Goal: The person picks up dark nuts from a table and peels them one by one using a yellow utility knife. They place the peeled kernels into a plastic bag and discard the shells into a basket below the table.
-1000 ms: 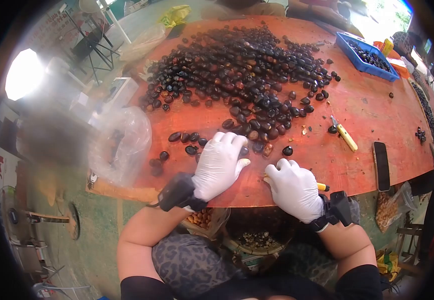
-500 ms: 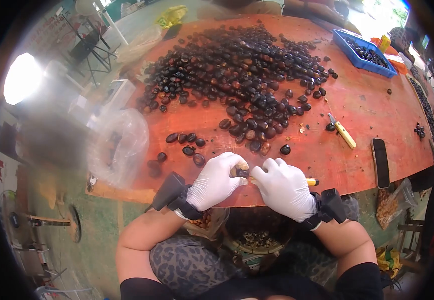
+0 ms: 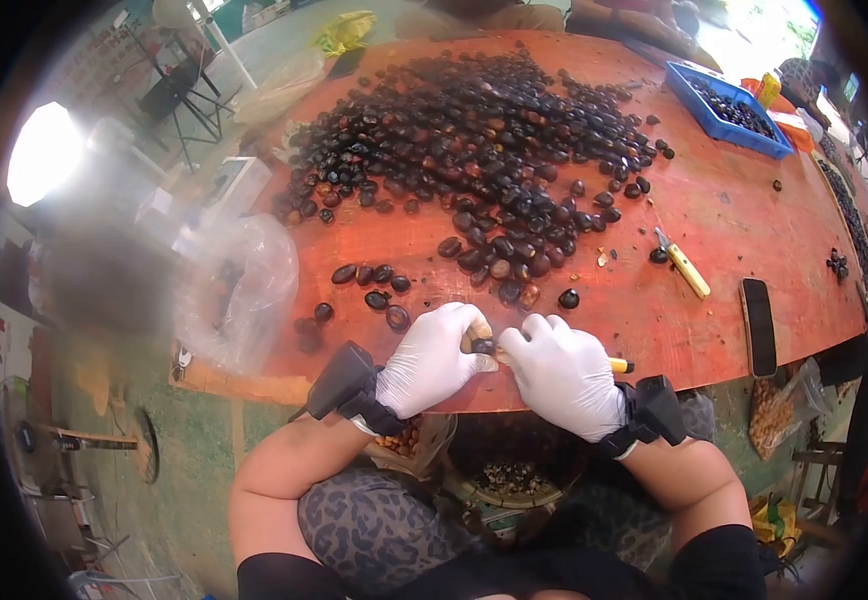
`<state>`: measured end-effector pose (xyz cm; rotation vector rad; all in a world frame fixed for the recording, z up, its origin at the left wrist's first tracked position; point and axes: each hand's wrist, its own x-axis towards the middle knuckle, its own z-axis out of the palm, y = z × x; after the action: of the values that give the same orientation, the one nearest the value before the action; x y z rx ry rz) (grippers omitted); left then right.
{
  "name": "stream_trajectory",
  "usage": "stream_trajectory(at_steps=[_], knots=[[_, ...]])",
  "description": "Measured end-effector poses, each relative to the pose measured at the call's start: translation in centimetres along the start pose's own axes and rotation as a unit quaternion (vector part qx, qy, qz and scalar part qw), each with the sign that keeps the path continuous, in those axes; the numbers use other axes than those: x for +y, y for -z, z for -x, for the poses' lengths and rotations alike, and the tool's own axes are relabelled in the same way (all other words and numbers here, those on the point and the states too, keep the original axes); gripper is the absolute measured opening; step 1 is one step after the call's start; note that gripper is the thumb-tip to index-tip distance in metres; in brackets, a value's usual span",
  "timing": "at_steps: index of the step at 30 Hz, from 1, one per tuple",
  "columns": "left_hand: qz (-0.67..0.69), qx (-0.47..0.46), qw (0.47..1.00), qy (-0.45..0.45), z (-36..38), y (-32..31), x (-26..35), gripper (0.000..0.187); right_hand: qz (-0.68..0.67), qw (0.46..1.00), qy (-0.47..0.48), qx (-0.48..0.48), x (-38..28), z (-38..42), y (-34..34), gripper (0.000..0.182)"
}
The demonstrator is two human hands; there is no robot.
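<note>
In front of me at the table's near edge, my left hand [image 3: 438,360], in a white glove, pinches a dark, shiny nut [image 3: 482,346] between thumb and fingers. My right hand [image 3: 567,375], gloved too, is closed around a knife whose yellow handle with a black end [image 3: 621,366] sticks out on its right side. The right fingertips are right beside the nut, and the blade is hidden there. A few similar dark nuts [image 3: 378,300] lie beyond my left hand, and a single one [image 3: 569,299] lies beyond my right.
A large heap of dark nuts [image 3: 454,130] covers the red table [image 3: 594,330]. To the right are another yellow-handled knife [image 3: 687,268], a phone [image 3: 759,325] and a blue tray [image 3: 734,130]. A plastic bag [image 3: 244,290] hangs at the left edge; a basket of scraps [image 3: 514,490] stands below.
My right hand has shifted slightly left with the knife. The nut in my left hand shows a little more clearly between the fingers. The things on the table stay as they were.
</note>
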<state>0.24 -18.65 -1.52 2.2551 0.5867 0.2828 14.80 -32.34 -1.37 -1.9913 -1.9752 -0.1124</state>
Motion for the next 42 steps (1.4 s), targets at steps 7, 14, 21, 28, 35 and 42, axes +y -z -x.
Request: stream_trajectory(at_steps=[7,14,21,28,35,42], knots=[[-0.003,0.013,1.000,-0.005,0.2,-0.1,-0.3,0.028,0.029,0.998,-0.036,-0.047,0.3,0.9,0.1,0.010],[-0.175,0.034,0.984,-0.014,-0.1,3.7,-0.8,0.039,0.014,0.998,-0.047,-0.036,0.9,1.2,0.3,0.011],[-0.225,0.162,0.958,-0.074,-6.3,2.6,-3.3,0.034,0.009,0.998,-0.051,-0.036,0.8,1.0,0.2,0.012],[-0.123,0.148,0.980,-0.048,-4.9,3.4,-3.4,0.022,0.000,0.999,-0.050,-0.021,1.1,1.2,0.2,0.013],[-0.170,0.061,0.983,-0.018,-4.7,3.5,-3.1,0.021,0.013,0.998,-0.048,-0.023,0.9,1.1,0.1,0.013],[0.196,0.002,0.981,0.009,-2.5,2.6,-1.4,0.031,-0.022,0.998,-0.055,0.001,1.2,1.4,0.5,0.014]])
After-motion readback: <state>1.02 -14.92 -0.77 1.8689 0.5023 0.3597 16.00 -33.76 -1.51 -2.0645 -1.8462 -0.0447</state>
